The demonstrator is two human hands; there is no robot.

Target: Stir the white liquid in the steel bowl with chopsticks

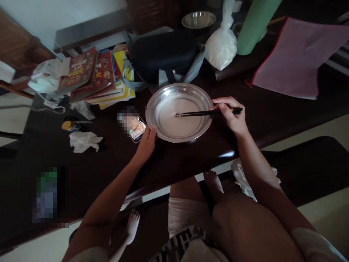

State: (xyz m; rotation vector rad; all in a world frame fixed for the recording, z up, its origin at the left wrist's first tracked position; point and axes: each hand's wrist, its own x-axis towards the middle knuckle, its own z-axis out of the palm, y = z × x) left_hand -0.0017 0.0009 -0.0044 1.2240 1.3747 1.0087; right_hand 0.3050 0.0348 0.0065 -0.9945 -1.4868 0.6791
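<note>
A round steel basin [152, 125] stands near the front edge of the dark table, with a pale, milky liquid [177, 125] in its bottom. My left hand [148, 142] grips the basin's near left rim, thumb on top and the fingers mostly hidden under it. Closed around a pair of dark chopsticks [201, 113], my right hand [233, 115] is at the basin's right rim. The chopstick tips reach into the liquid near the middle. A lit phone [138, 131] lies on the table just left of the basin, close to my left hand.
Behind the basin sits a black bag [163, 51]; books [89, 76] are piled to its left. A tied bag of white powder [221, 45], a green cylinder [253, 29], a pink cloth [294, 62] and a metal bowl [199, 20] stand farther back. Crumpled tissue [84, 141] lies left.
</note>
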